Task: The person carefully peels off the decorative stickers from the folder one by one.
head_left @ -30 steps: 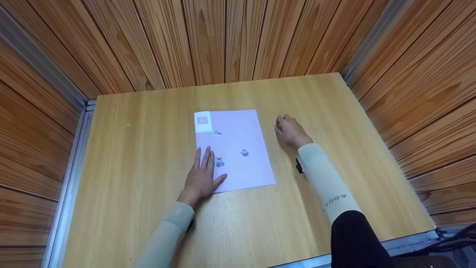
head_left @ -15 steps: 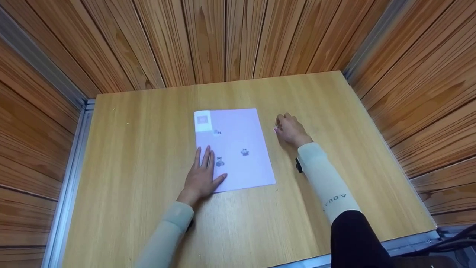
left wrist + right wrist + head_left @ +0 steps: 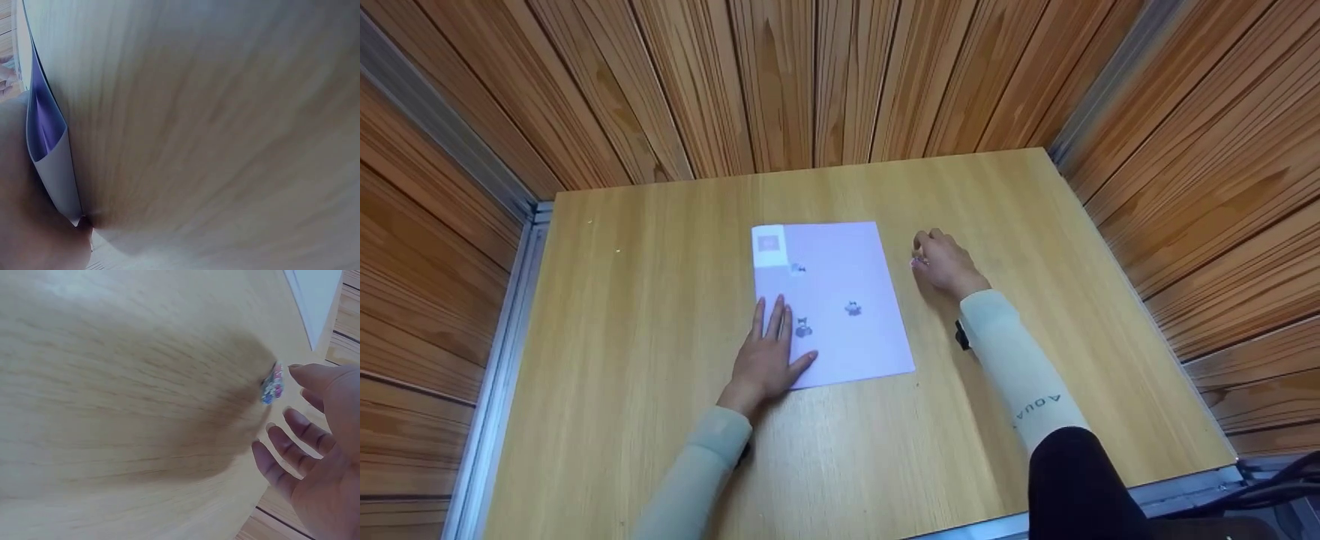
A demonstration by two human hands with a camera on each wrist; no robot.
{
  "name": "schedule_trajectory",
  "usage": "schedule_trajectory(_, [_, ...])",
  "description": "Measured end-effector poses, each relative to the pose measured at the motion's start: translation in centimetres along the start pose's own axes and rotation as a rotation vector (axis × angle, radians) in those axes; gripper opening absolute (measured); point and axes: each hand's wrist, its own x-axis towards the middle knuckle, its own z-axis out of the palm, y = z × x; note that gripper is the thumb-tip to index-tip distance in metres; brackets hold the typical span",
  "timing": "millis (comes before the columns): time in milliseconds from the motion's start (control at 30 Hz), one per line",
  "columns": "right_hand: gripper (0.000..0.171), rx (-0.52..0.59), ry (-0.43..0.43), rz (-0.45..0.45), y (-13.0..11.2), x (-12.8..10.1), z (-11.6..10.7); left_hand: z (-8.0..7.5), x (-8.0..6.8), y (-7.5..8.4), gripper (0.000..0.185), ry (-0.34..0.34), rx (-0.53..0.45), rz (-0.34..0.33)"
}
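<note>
A lilac, booklet-like paper piece (image 3: 851,259) lies on the table, with small grey cartoon figures and a white square at its top left corner. My left hand (image 3: 763,364) rests on its lower left edge, fingers straight and thumb spread. In the left wrist view, that edge of the paper (image 3: 55,169) bulges into a loop with deeper purple inside. To the right of the paper, my right hand (image 3: 947,264) hovers low over the table. A small shiny multicoloured piece (image 3: 273,385) shows just beyond its thumb tip in the right wrist view, the other fingers loosely bent and apart from it.
The wooden table (image 3: 660,300) has plank walls (image 3: 780,82) behind and on both sides. Tiny white specks (image 3: 618,250) lie at the left of the table. Dark cables (image 3: 1275,480) run past the front right corner.
The right hand's fingers have parted slightly around the small multicoloured piece, and that hand has shifted a touch left. The left hand and the lilac paper have stayed in place.
</note>
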Motion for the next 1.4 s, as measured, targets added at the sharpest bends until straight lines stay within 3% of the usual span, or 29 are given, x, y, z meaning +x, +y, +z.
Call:
schedule_trajectory(533, [0.039, -0.001, -0.003, -0.068, -5.1, 1.8, 0.4, 0.4, 0.0, -0.2, 0.093, 0.000, 0.001, 0.005])
schedule_trajectory(933, [0.036, 0.002, -0.043, -0.123, -9.7, 3.6, 1.7, 0.0, 0.1, 0.0, 0.094, -0.037, 0.035, -0.008])
schedule_trajectory(1400, [0.038, -0.051, -0.101, -0.196, -14.1, 4.7, 2.9, -0.2, 0.1, -0.1, 0.094, -0.035, 0.046, -0.006])
